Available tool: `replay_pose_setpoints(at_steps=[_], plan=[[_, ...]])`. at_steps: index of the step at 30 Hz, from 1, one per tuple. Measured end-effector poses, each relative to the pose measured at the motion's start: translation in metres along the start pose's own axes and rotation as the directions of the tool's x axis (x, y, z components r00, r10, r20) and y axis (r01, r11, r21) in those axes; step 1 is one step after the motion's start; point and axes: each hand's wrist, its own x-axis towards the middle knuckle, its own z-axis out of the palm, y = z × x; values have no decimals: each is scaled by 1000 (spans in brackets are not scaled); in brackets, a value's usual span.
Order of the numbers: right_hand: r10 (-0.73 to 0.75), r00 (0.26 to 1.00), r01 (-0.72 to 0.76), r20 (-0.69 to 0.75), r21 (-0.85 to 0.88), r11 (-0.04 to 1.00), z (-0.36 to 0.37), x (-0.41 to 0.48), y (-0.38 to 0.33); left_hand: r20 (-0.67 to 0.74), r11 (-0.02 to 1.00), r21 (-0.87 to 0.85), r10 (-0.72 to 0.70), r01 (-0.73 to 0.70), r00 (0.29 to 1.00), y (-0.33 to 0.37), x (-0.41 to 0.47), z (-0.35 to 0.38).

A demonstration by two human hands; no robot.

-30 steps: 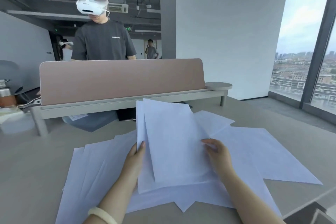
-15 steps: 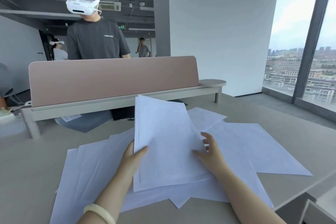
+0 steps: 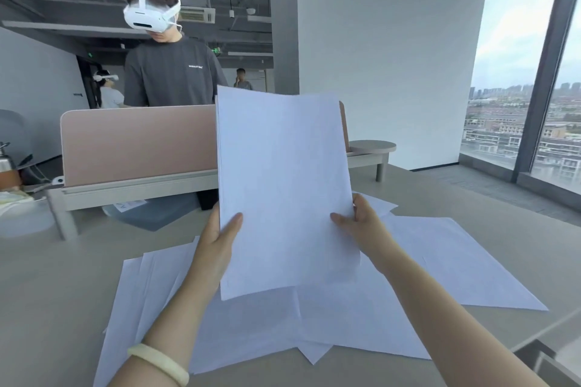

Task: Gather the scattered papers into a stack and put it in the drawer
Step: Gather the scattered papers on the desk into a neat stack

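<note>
White paper stack [image 3: 283, 185], a few sheets thick with edges nearly flush, stands upright off the desk between two hands. Left hand [image 3: 217, 245] grips its left edge, thumb in front; right hand [image 3: 361, 226] pinches its right edge. Below the fingers, loose white sheets [image 3: 456, 264], overlapped past counting, fan across the beige tabletop [image 3: 47, 276], which shows bare left and right of them.

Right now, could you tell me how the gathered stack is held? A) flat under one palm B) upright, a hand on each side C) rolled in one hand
B: the left hand and right hand each grip a side edge of the upright stack.
</note>
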Motion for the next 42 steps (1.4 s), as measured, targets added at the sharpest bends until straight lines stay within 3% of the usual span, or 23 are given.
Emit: replay_pose_setpoints(at_steps=[4, 11, 14, 22, 24, 26, 29, 32, 38, 42], plan=[[-12, 998, 8, 64, 70, 998, 14, -9, 7, -14, 999, 36, 5, -5, 1000, -4, -5, -6], [-33, 993, 36, -112, 25, 999, 46, -21, 26, -99, 999, 31, -31, 34, 995, -8, -19, -2], [-89, 990, 97, -105, 71, 993, 46, -21, 15, -119, 1000, 25, -10, 13, 993, -3, -17, -8], [-3, 999, 4, 38, -22, 1000, 59, -6, 26, -160, 982, 85, -153, 168, 975, -18, -22, -40], [-5, 1000, 5, 8, -1, 1000, 55, 12, 28, -165, 975, 40, -210, 219, 964, -21, -20, -52], [24, 998, -31, -66, -110, 993, 42, 33, 38, -117, 954, 7, -297, 300, 948, -29, -26, -61], [131, 986, -164, -99, -505, 848, 17, 57, 65, -93, 920, 46, -384, 390, 918, -43, -35, -72], [208, 978, -149, -10, -733, 664, 11, 69, 82, -90, 891, 85, -440, 447, 894, -52, -36, -76], [206, 979, -111, -12, -872, 476, 16, 81, 93, -98, 869, 86, -479, 487, 873, -56, -35, -77], [123, 991, 4, 45, -947, 320, 17, 82, 94, -90, 868, 77, -485, 491, 870, -53, -39, -77]])
